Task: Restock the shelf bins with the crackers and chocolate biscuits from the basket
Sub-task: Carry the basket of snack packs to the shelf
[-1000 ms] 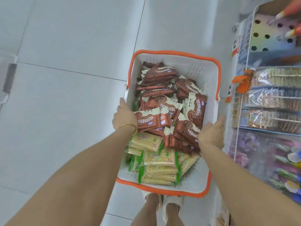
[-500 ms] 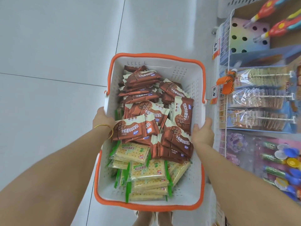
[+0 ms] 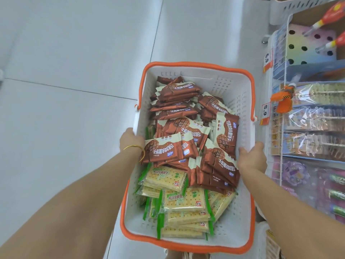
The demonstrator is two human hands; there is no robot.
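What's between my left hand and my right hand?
Head view: chocolate biscuit packs piled in the basket, whose sides the left hand and right hand grip.

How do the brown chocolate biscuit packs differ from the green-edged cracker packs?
Brown chocolate biscuit packs are opaque; clear green-edged cracker packs show the crackers. Biscuit packs pile loosely at the orange-rimmed basket's far end; cracker packs stack flatter at its near end. Both are flat.

Head view looks steeply down, close over basket [image 3: 231, 94]
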